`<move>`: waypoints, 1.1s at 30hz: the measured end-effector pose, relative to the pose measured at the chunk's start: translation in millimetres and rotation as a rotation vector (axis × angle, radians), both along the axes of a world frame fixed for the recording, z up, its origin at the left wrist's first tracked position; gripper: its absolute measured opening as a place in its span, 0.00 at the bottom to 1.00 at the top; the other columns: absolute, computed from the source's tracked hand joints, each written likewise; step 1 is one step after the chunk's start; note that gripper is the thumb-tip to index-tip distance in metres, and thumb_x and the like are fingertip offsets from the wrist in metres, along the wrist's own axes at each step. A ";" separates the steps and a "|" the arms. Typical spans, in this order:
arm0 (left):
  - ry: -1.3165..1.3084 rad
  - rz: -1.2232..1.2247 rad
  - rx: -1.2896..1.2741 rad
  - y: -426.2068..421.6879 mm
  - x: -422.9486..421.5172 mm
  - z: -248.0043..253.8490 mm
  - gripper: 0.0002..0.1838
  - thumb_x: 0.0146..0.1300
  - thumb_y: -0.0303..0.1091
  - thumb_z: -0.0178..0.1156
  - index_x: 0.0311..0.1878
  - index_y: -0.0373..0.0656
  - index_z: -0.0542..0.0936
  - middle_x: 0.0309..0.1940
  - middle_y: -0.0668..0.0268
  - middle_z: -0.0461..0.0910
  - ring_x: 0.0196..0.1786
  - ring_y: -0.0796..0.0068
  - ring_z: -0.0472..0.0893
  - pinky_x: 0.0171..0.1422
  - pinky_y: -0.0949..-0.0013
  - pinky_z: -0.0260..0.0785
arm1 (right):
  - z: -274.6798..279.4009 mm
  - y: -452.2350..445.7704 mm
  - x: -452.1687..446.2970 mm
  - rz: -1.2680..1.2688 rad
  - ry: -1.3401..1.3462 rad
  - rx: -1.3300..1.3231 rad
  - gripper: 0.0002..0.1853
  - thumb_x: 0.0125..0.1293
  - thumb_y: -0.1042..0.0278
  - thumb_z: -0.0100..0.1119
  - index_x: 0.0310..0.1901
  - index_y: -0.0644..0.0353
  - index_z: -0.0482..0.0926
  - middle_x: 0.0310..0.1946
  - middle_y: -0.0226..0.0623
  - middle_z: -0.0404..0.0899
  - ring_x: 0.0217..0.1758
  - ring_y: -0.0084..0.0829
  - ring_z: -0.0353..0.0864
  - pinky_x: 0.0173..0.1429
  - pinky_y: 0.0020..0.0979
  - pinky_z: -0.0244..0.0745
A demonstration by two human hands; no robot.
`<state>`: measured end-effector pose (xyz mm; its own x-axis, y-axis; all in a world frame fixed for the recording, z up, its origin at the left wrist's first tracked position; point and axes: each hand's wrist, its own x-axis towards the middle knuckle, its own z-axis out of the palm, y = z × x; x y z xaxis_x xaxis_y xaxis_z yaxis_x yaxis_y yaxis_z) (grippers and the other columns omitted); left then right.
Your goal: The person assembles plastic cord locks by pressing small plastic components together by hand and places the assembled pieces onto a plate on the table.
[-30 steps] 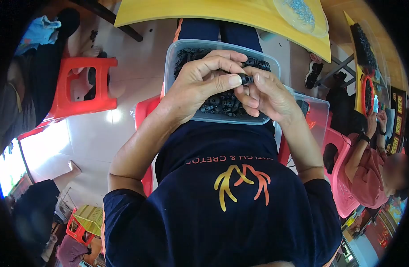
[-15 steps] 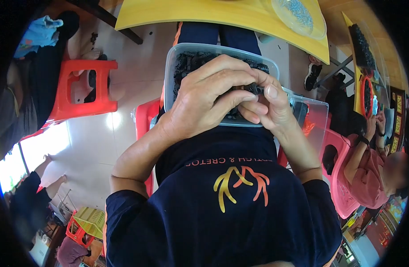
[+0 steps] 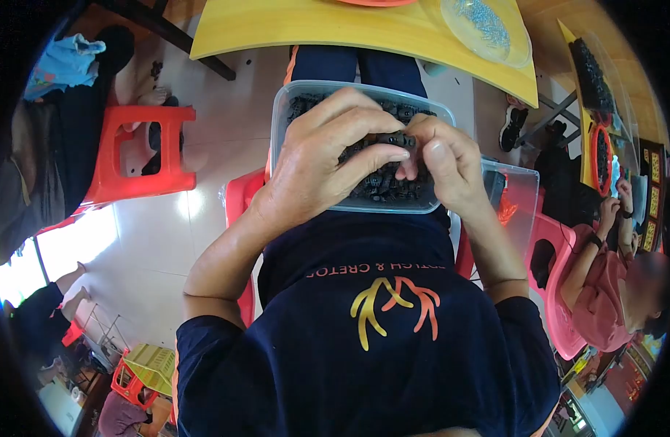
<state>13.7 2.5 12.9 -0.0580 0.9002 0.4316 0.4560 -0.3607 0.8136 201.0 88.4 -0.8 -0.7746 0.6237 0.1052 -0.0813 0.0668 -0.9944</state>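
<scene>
My left hand [image 3: 313, 156] is closed with thumb and fingers around a small dark cylindrical part [image 3: 395, 139], held above the box. Right beside it, my right hand [image 3: 451, 156] is closed, its thumb and forefinger pressed near the end of that part. Whatever is between those right fingers, if anything, is hidden. Below both hands, a clear plastic box [image 3: 278, 120] rests on my lap, filled with many small black plastic parts [image 3: 382, 188]. My hands cover much of the contents.
A yellow table [image 3: 313, 22] stands ahead, bearing a clear dish [image 3: 488, 29] of small bluish pieces. Another clear container [image 3: 521, 200] is on my right. A red stool [image 3: 142, 186] stands at left. A person [image 3: 604, 298] works at a table on the right.
My right hand has drawn slightly right and turned, so more of the dark part shows in my left hand. The view has shifted a little.
</scene>
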 end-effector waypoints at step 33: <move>0.451 0.411 -0.233 185.0 -247.6 -50.2 0.16 0.57 0.42 0.70 0.40 0.38 0.84 0.31 0.57 0.86 0.35 0.68 0.86 0.42 0.63 0.77 | -6.3 7.4 -7.6 0.076 -0.268 0.587 0.05 0.64 0.74 0.62 0.35 0.67 0.78 0.32 0.43 0.78 0.37 0.44 0.80 0.43 0.36 0.76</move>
<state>-233.9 187.5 -37.3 -0.2764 0.9160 0.2907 0.8340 0.0783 0.5461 193.4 95.8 -7.0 -0.8611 0.4635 0.2091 0.1386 0.6096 -0.7805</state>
